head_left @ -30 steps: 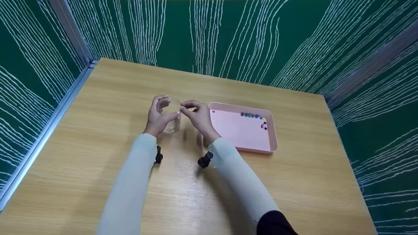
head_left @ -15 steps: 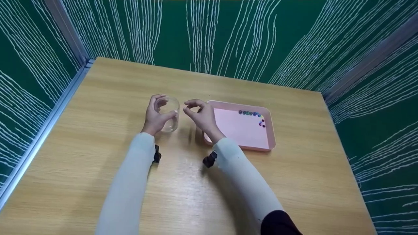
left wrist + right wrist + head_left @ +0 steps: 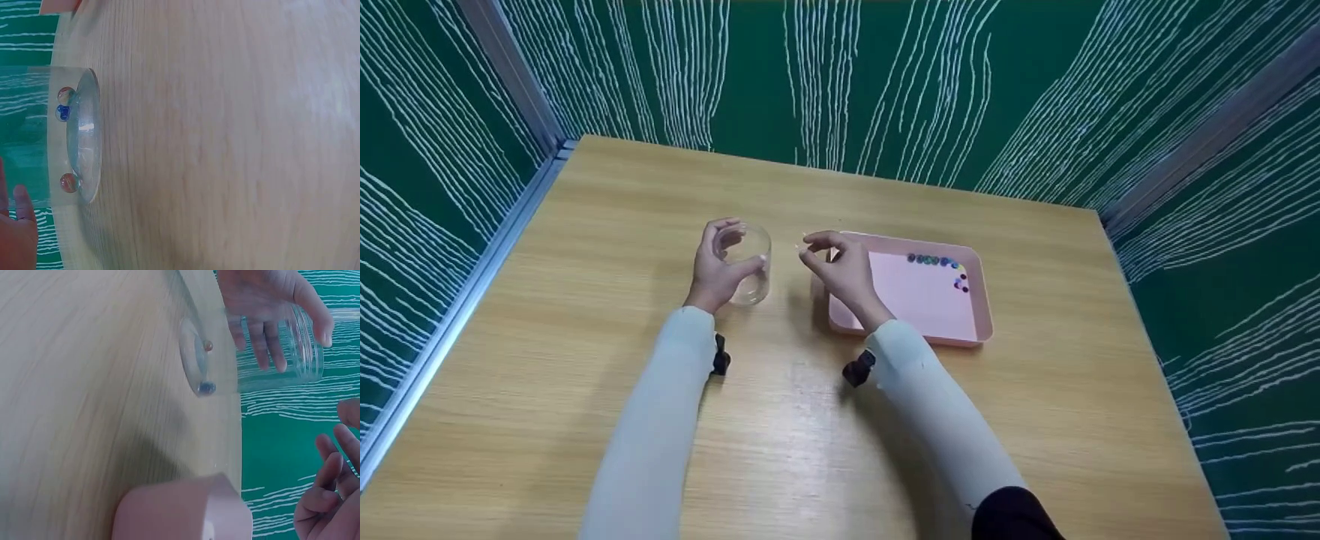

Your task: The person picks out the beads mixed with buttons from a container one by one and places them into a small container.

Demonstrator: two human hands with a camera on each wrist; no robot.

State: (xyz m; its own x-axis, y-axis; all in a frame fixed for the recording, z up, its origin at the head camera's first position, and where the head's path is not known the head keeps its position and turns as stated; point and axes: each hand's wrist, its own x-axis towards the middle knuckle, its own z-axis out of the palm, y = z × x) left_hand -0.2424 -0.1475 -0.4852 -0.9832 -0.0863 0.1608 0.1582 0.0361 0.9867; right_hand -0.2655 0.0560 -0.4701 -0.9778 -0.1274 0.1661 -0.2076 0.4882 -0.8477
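Observation:
My left hand (image 3: 716, 266) grips a clear glass jar (image 3: 751, 289) that stands upright on the table, thumb on the near side and fingers behind. In the left wrist view, marbles lie at the jar's bottom: a blue one (image 3: 63, 113), a reddish one (image 3: 68, 183) and a reddish-brown one (image 3: 66, 95). My right hand (image 3: 844, 274) hovers over the left end of a pink tray (image 3: 915, 311), apart from the jar. Its fingers are loosely bent, and nothing shows between them in the right wrist view. Several marbles (image 3: 928, 260) line the tray's far right corner.
The wooden table (image 3: 780, 450) carries the jar on the left and the low-walled tray to its right. Green panels with white streaks (image 3: 825, 82) rise behind and at the sides. Metal posts (image 3: 510, 67) stand at the corners.
My right hand has drawn back from the jar's rim, rightward over the tray, and its fingertips have parted. The left hand keeps its grip on the jar.

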